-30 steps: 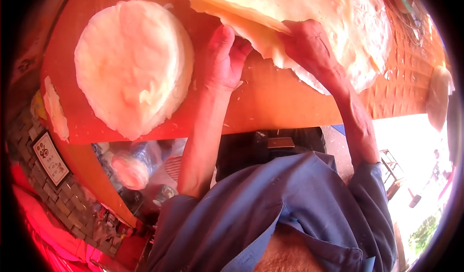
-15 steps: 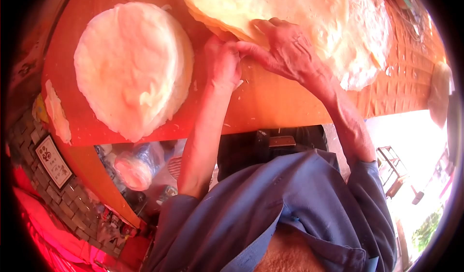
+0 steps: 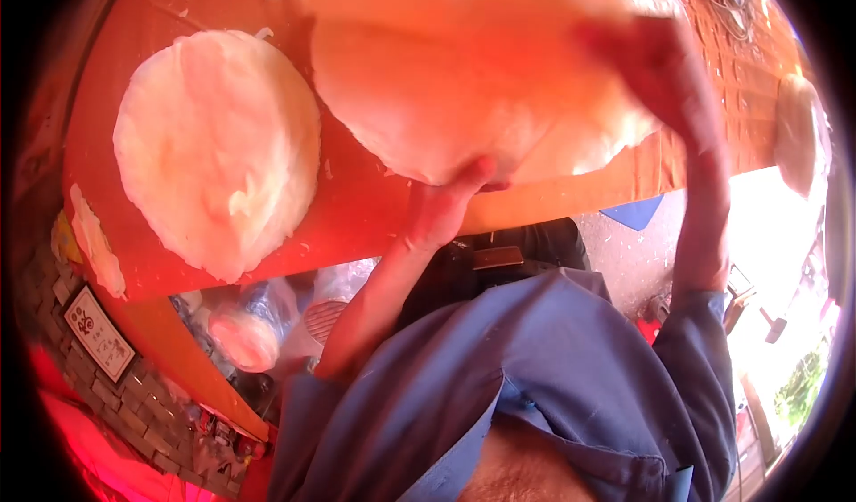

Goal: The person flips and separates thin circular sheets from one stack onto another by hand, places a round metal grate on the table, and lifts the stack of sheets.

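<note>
A large, thin, pale flatbread-like sheet spans the top middle of the table, its near edge lifted and its surface partly blurred. My left hand grips that near edge, thumb on top and fingers underneath. Smeared by motion, my right hand is over the sheet's right side; its fingers cannot be made out. To the left lies a stack of similar round sheets, slightly wrinkled on top.
An orange-red table carries the sheets, with small scraps scattered on it. A narrow pale strip lies at its left edge. Plastic-wrapped bundles sit below the table, and a framed card is at the lower left.
My hands have moved apart, the right going up and rightward, the left down along the sheet's near edge. The sheet has been drawn nearer to me and its near part spread out.
</note>
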### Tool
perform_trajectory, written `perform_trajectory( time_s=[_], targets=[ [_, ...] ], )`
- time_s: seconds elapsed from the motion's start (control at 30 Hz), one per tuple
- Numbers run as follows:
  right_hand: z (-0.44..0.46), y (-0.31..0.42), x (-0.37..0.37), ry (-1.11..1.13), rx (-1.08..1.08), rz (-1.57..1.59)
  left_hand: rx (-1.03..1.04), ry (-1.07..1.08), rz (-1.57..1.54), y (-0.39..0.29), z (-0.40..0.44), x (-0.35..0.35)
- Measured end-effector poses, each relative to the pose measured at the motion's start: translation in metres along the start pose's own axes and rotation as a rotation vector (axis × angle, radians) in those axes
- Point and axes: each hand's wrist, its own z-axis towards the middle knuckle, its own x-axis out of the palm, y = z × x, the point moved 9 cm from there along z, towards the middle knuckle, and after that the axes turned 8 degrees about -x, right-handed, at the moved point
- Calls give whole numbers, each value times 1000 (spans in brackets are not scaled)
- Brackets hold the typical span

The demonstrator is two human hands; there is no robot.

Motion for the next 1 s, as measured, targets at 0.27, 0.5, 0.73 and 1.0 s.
perform_trajectory(
  time_s=[0.27, 0.5, 0.73, 1.0],
  targets=[
    [61, 43, -184, -418, -184, -377, -138, -108, -5, 21, -4, -50],
    [89, 74, -255, -406, -205, -978, -156, -243, -14, 21, -8, -78],
    [59, 99, -190, -375, -112, -1193, 1, -212, -67, 1, -12, -82],
    [-46, 48, 146, 410, -219, -440, 6, -105, -96, -11, -24, -65]
  ],
)
